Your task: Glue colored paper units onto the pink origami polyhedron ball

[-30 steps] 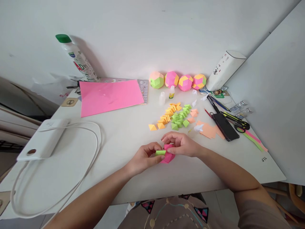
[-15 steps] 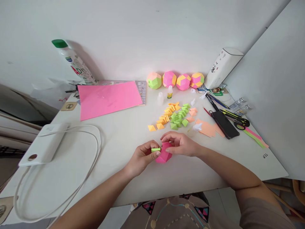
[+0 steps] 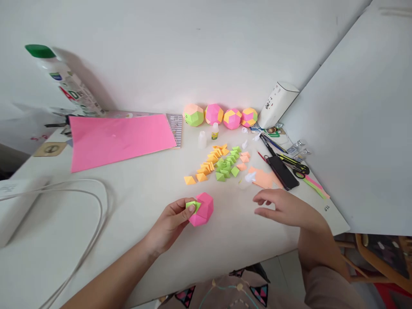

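Note:
My left hand (image 3: pixel 170 223) grips a partly built pink paper ball (image 3: pixel 202 209) with a green folded piece (image 3: pixel 193 206) pressed against it under the thumb. My right hand (image 3: pixel 283 208) hovers open over the table to the right of the ball, fingers spread, holding nothing. Beyond both hands lie rows of folded paper units: orange ones (image 3: pixel 209 163), green ones (image 3: pixel 227 165) and peach ones (image 3: pixel 243 159).
Four finished paper balls (image 3: pixel 220 115) line the wall. A pink sheet (image 3: pixel 119 138) lies at the left, a tall bottle (image 3: pixel 64 86) behind it. Small glue bottles (image 3: pixel 207 135), a phone (image 3: pixel 283 171), scissors (image 3: pixel 298 169), peach paper (image 3: pixel 262 179), a white device (image 3: pixel 14 201) and cable (image 3: pixel 93 193) also sit on the table.
My right hand has let go of the pink ball and moved off to the right, opening. The left hand keeps the ball and green piece. The view has shifted right.

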### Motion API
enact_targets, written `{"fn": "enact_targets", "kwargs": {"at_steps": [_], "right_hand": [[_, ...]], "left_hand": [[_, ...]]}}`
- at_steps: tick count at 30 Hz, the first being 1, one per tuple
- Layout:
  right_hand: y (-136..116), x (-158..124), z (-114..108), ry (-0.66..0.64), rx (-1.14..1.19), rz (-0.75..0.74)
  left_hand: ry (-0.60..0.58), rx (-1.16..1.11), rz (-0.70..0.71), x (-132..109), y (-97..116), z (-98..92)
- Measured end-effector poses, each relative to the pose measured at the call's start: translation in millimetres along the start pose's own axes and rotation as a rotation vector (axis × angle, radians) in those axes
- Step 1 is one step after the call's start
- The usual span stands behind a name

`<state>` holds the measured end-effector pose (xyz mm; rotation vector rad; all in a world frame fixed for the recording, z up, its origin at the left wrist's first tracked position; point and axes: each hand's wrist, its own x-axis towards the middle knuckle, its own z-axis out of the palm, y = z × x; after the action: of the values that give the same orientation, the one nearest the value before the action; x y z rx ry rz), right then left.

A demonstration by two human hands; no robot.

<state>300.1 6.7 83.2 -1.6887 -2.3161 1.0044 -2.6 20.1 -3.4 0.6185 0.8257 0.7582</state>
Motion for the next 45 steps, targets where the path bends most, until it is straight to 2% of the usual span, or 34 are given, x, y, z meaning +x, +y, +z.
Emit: {"fn": "enact_targets", "kwargs": {"at_steps": [3,4,6,9,12,15,18,20,23,27,35,45], "right_hand": [[27,8,9,0.272,-0.086,0.324],[34,14,15,0.372,-0.061,0.372],[46,30,28,0.473,0.060,0.329],[53,52,49,0.512,0.207,0.207],[49,63,61,0.547,0.293,0.099],[32,61,52,0.468,0.284,-0.101],[3,55,26,0.294,0.176,-0.314],[-20,53,8,0.228,0.163,-0.368],[-48,55,-8,0.284,0.263,-0.373],[-64,65,-7,0.293,0.412,-0.277],[-61,76,7,0.211,0.325,-0.134],[-60,77,11,0.230,0.327,-0.158]], "left_hand": [[-0.028,-0.008,-0.027,0,0,0.2],[-0.037,-0.011,-0.036,0,0,0.8],[-0.046,-0.025,-0.055,0,1,3.0],[-0.054,-0.069,-0.077,0,2,6.6],[-0.077,-0.119,-0.091,0,3,8.8],[-0.069,-0.159,-0.110,0,2,9.8],[-0.075,-0.172,-0.112,1,2,10.5],[-0.065,-0.180,-0.101,2,3,10.8],[-0.035,-0.205,-0.091,3,5,10.8],[-0.002,-0.238,-0.084,4,7,9.9],[0.026,-0.292,-0.081,5,7,8.9],[0.038,-0.296,-0.097,3,9,10.3]]}}
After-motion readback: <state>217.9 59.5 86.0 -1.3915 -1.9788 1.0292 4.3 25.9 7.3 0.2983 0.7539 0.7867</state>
